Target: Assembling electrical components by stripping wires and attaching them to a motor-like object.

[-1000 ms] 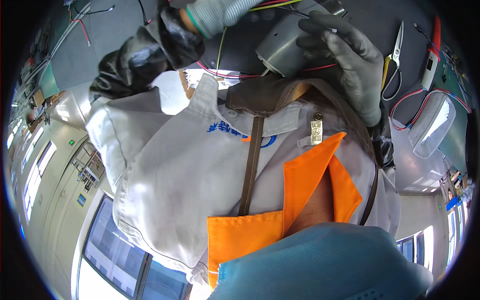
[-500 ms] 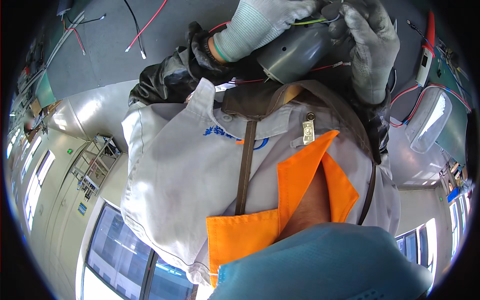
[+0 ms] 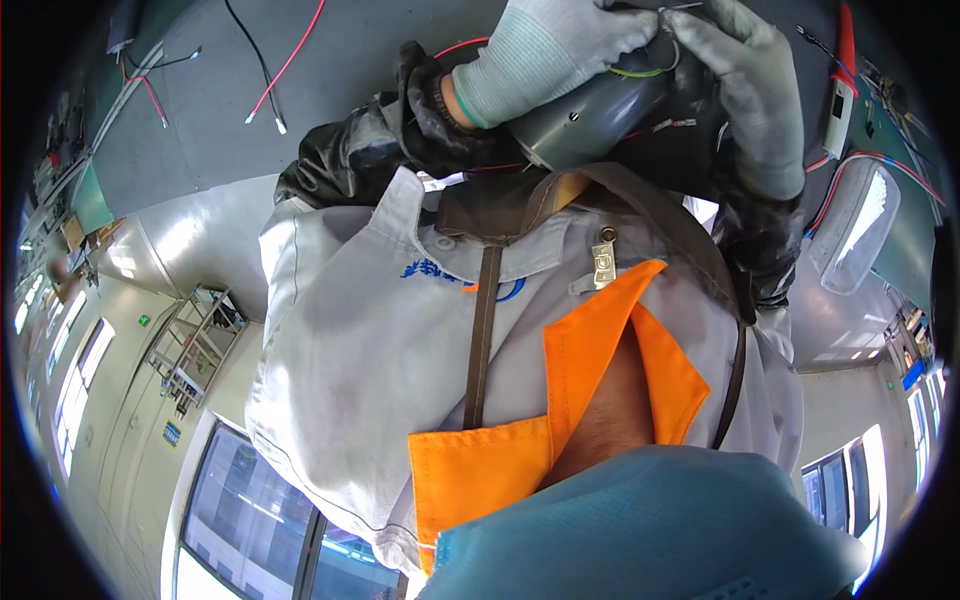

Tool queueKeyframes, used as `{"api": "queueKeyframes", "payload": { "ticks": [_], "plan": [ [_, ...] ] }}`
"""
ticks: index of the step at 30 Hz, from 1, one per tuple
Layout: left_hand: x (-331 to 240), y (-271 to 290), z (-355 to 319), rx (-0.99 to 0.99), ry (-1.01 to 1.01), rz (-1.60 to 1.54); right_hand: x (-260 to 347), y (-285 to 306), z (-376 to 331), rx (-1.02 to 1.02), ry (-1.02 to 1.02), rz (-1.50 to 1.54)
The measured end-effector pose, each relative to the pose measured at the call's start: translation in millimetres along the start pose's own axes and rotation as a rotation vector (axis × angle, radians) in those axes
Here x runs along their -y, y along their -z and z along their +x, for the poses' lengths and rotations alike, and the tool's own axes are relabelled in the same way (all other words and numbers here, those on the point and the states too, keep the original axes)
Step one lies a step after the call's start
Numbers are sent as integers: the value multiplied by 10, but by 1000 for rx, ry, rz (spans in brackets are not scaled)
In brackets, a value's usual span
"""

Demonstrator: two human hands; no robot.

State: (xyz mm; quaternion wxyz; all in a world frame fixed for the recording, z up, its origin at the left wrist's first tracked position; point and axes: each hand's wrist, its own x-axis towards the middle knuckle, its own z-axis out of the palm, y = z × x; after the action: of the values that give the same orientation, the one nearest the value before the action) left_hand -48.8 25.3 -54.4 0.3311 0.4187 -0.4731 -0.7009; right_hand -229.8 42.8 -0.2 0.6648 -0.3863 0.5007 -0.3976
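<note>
Grey cylinder [image 3: 590,125] lies upper centre of the frame, partly behind your left hand [image 3: 565,50]. Its fingers and those of your right hand [image 3: 755,85] bend near the yellow-green wire [image 3: 638,74]; I can't tell if they're clamped. Loose pinching could drop the wire; a nudge could roll the cylinder.

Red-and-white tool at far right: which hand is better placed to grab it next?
Right, likely: the right hand is nearer the red-and-white tool; the left hand is farther off, by the grey cylinder.
</note>
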Motion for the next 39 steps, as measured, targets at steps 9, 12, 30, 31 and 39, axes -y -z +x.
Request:
{"api": "queueKeyframes", "payload": {
  "ticks": [9,12,30,31,39],
  "plan": [
    [-85,-178,-186,-198,-147,319,-42,432,-84,-70,578,-779],
    [-164,-209,-303,-298,-192,323,-75,452,-54,-151,222,-390],
    [-119,-176,-185,-49,-633,1181,-270,344,203,-10,275,442],
    [-152,-159,-159,-14,-717,1250,-214,374,127,-36,284,432],
    [-294,123,-56,300,-953,1672,-18,346,-27,61,95,268]
  ]
}}
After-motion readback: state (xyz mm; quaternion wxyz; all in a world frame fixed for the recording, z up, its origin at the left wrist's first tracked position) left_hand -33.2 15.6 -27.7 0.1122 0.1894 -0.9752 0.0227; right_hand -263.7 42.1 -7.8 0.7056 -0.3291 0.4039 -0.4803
